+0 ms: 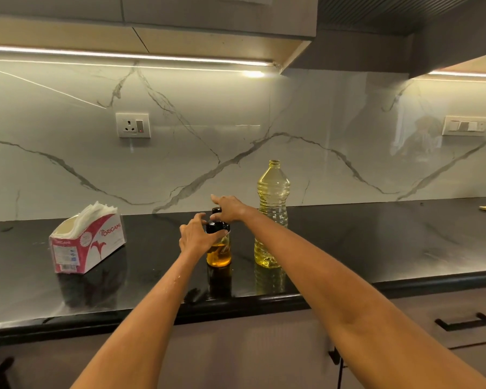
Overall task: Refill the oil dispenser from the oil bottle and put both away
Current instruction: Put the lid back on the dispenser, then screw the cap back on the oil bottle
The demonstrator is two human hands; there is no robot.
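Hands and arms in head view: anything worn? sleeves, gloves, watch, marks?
Both forearms are bare: no sleeves in view, no gloves, watch or bracelet. The left hand and right hand show no rings that I can make out. A few pale specks sit on the left forearm.

A home kitchen is showing itself here: a glossy black countertop (376, 248) is running under wall cabinets (152, 21) with strip lighting glowing beneath, a marble-veined backsplash (68, 136) is carrying a wall socket (133, 125), and drawers with a black handle (464, 321) are sitting below
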